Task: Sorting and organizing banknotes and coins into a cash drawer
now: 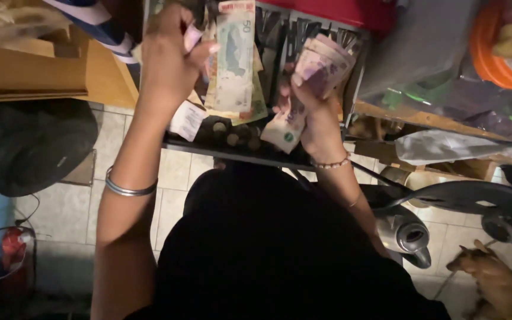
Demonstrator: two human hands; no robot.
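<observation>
The left hand [170, 59] is closed in a pinch around a small pale folded paper slip [192, 37], thumb and fingers pressed together, with a silver metal bangle [128, 188] further down that arm. Just to the right of this hand, touching its fingertips, hangs a loose fan of greenish and pinkish paper banknotes [235, 65], and just below the hand a white printed receipt-like slip [187, 120] leans at the front edge of the open black cash drawer tray [220, 151]. Small round dull metal coins [232, 139] lie in the tray's front cups, below and between the two hands.

The right hand [309, 109] is curled tight around a thick wad of purple and pink paper banknotes [321, 65], with one folded note hanging out below its fingers (a beaded string bracelet sits on that wrist).

Judging from this, the main risk is notes slipping. The fan beside the left hand seems barely held, since that hand's grip is spent on the small slip, so notes could slide off the tray edge and down to the tiled floor. The dangling note under the right hand could also work loose if the wad is thumbed. Far off to the lower right of the right hand a small brown dog [493, 278] lies on the floor near a shiny steel kettle [407, 234]; a dropped note could land near it.
</observation>
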